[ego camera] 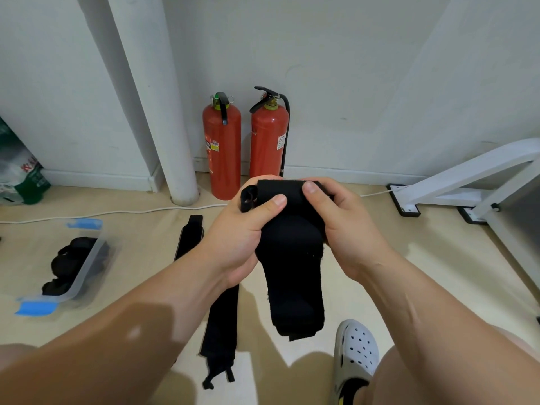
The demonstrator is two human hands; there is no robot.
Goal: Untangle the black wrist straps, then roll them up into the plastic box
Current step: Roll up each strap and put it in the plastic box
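Black rolls [67, 261] sit in our plastic box [76, 286], our left hand [242, 238] and right hand [342, 226] grip 1 strap [292, 273], and 1 floor strap [220, 325] waits unrolled.

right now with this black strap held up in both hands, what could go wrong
1. The left hand and right hand grip only the top of the black strap. Its loose tail hangs free, so a slipped thumb may let the roll unwind.
2. That tail dangles near the second strap on the floor and could tangle with it.
3. The plastic box sits off to the left, already holding rolled straps. A one-handed reach might loosen the roll.
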